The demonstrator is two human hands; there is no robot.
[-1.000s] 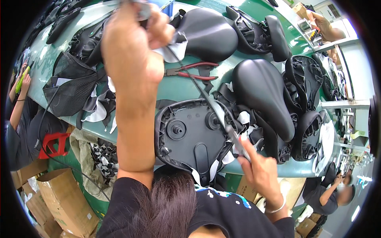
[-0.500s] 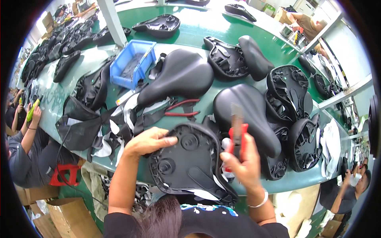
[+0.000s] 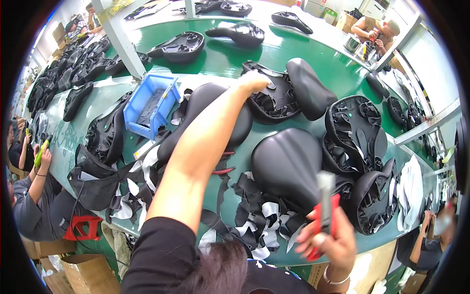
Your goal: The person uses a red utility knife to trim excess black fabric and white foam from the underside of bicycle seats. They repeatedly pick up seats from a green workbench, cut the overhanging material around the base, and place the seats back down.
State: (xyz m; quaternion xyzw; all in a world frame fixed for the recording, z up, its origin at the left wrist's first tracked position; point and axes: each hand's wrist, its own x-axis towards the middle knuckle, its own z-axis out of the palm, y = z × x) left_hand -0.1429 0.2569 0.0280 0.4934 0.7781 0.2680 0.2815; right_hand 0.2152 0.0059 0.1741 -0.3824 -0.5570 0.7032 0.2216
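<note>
My left hand (image 3: 255, 82) reaches far across the table and grips the edge of an upturned black bicycle saddle (image 3: 275, 100); its fingers are partly hidden. In my right hand (image 3: 338, 240) is a red utility knife (image 3: 325, 215), held near the table's front edge with its blade pointing up, a little blurred. Beyond the knife, a smooth black saddle (image 3: 286, 164) lies top side up. My left forearm crosses over another smooth saddle (image 3: 205, 98) and partly hides it. Black and white trimmed scraps (image 3: 264, 223) lie along the front of the table.
Upturned saddles (image 3: 355, 127) crowd the right side, and one smooth saddle (image 3: 309, 88) leans beside the gripped one. A blue bin (image 3: 144, 105) stands left, near a metal post (image 3: 120, 39). Red-handled pliers (image 3: 224, 171) lie partly covered. Co-workers (image 3: 34, 201) sit around the tables.
My left hand has left the upturned saddle in front of me and reached to a far one. That near saddle is gone from there; another saddle now shows on the far green surface. The knife moved nearer.
</note>
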